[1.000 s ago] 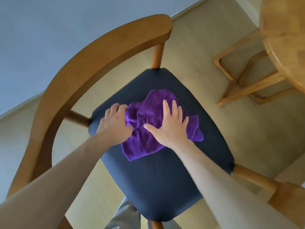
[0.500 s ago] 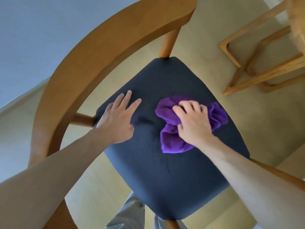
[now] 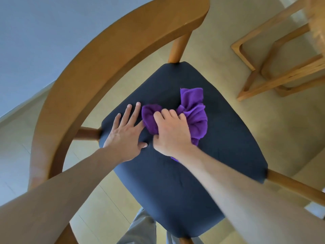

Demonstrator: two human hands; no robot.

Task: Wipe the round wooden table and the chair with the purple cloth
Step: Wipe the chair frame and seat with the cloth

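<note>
Curved wooden backrest (image 3: pixel 112 55) of the chair arching over the left, framing the dark seat cushion (image 3: pixel 193 173), the landmark for everything here. Left hand (image 3: pixel 125 132) flat on the cushion's left part, fingers straight and spread, pressing the fabric, holding nothing; index fingertip right against the cloth's edge, where half a second ago a clear gap of bare cushion lay between. Purple cloth (image 3: pixel 195 113) bunched near the cushion's middle, toward its far half, pulled back leftward from the right-hand spot it held half a second ago, one loose flap sticking up toward the far corner. Right hand (image 3: pixel 171 132) on top of it, fingers curled into the folds, gripping a wad, thumb side nearly touching the left hand. Both hands close together now, no longer well apart. Probably one return pass of a side-to-side wipe across the cushion, so seat cleaning under way but unfinished; near half of the cushion and the wooden frame likely yet to be covered. Beyond the cushion's right edge, table legs (image 3: pixel 281 71) on the floor, tabletop mostly out of view.
</note>
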